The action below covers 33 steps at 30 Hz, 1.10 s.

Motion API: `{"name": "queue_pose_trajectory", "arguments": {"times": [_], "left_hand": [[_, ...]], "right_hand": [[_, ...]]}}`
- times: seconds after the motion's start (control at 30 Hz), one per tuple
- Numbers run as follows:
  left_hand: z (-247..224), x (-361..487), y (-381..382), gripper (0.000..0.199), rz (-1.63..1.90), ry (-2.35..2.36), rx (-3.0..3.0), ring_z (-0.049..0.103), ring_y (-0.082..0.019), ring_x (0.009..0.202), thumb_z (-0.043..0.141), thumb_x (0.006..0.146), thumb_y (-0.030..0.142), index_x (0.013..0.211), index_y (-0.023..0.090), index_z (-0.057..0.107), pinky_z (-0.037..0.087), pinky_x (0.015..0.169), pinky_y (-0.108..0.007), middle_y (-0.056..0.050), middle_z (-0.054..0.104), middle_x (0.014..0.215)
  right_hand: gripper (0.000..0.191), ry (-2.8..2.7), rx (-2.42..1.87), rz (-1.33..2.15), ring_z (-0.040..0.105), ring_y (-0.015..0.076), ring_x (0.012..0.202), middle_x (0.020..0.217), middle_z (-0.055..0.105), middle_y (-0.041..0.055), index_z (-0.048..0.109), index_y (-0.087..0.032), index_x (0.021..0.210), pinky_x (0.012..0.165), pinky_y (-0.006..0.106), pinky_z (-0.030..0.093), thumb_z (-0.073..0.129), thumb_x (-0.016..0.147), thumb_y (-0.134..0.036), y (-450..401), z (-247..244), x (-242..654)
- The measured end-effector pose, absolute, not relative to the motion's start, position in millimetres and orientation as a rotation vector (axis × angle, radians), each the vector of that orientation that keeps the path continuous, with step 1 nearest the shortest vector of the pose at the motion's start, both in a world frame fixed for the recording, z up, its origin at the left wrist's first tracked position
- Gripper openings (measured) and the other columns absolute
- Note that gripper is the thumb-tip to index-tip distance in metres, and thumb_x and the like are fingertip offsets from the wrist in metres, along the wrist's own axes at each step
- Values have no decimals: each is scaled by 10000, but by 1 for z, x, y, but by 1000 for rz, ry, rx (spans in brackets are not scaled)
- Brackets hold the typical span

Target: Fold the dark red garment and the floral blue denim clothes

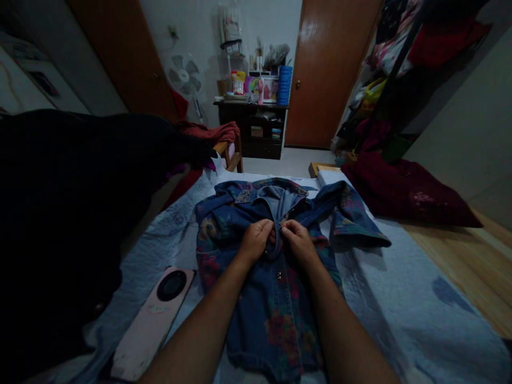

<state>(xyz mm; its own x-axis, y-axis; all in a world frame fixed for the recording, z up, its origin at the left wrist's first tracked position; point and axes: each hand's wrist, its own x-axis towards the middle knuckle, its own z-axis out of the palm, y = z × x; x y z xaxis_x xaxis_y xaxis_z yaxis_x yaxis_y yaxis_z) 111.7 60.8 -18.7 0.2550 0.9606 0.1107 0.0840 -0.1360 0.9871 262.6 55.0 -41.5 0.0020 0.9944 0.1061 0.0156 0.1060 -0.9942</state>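
Pinching front placket [276, 248] of floral denim jacket [276, 314], laid on pale sheet [374, 309], with left hand [255, 241] and right hand [299, 242] in closed fingertip grip; probably working a button, too dim to confirm. Calls for aligning both edges.

Dim, cool light on pale walls [268, 21] and a whitish floor [296, 157]. Along the back, a dark, low open-shelved cabinet [248, 151] just left of a brown door [340, 64], with a pale fan [184, 74] standing between cabinet and second brown door [120, 53]. At far right, clothes [444, 48] hanging before the side wall.
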Motion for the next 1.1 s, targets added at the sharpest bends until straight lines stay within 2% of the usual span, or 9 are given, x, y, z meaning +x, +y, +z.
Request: {"name": "queue_pose_trajectory", "arguments": {"times": [0.1, 0.27, 0.53, 0.73, 1.1], "left_hand": [[-23, 112, 63, 140, 1071, 1024, 1474, 602, -128, 606, 589, 789, 296, 804, 165, 638, 470, 591, -223, 9, 649, 699], [-24, 114, 61, 100, 1097, 1135, 1490, 585, -119, 583, 628, 717, 262, 739, 165, 623, 449, 561, -208, 20, 619, 653], [-23, 119, 56, 38, 1155, 1356, 1738, 579, -114, 619, 611, 751, 203, 737, 174, 631, 441, 602, -214, 8, 627, 698], [-25, 120, 54, 52, 1136, 1371, 1929, 569, -119, 660, 590, 762, 142, 758, 183, 621, 442, 636, -228, 2, 616, 741], [-24, 121, 53, 26, 1111, 1350, 1896, 556, -113, 635, 597, 768, 182, 751, 178, 616, 437, 626, -231, 3, 619, 719]], "right_hand": [[186, -1258, -1132, 1170, 491, 136, 600, 653, 527, -39, 538, -218, 748, 579, 259, 403, 608, 768, -390, 54, -40, 261], [193, -1280, -1143, 1119, 516, 137, 630, 667, 552, -33, 569, -206, 740, 601, 256, 415, 612, 765, -393, 51, -33, 259], [210, -1306, -1206, 989, 577, 171, 717, 721, 632, -1, 639, -195, 754, 684, 283, 445, 611, 759, -403, 48, -28, 257], [205, -1349, -1247, 917, 542, 153, 652, 664, 587, -17, 608, -199, 733, 612, 261, 417, 651, 734, -400, 49, -31, 257], [122, -1330, -1219, 951, 525, 148, 643, 671, 563, -24, 575, -203, 748, 614, 268, 412, 589, 737, -324, 50, -33, 258]]}}
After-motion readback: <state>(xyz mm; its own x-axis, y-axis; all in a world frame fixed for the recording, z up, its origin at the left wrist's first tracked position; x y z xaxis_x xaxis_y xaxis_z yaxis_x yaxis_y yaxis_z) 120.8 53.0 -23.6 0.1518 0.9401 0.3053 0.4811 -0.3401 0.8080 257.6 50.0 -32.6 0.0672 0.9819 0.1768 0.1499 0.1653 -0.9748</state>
